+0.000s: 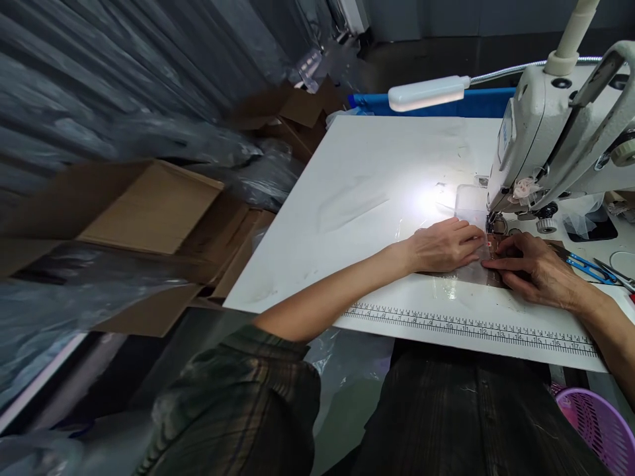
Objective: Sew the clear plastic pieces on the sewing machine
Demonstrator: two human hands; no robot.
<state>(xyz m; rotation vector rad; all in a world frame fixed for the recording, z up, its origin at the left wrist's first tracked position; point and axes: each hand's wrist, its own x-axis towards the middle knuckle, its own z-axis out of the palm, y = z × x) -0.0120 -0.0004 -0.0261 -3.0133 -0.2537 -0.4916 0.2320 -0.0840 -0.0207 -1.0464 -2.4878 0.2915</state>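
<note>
A translucent plastic piece (470, 198) lies flat on the white table by the needle of a sewing machine (528, 142). My left hand (446, 244) rests on it just left of the presser foot (491, 223), fingers bent together and pressing it down. To the right of the foot, my right hand (538, 268) has its fingertips closed on the plastic's near right part, index finger pointing left. A small red-and-white mark shows between the hands. My fingers cover part of the plastic, and its exact outline is hard to make out.
Blue thread snips (590, 268) and scissors (615, 272) lie right of my right hand. A printed ruler (466, 327) runs along the table's front edge. A lamp (429, 92) shines from behind. Cardboard boxes (149, 208) stand at left; a purple basket (595, 423) sits below right.
</note>
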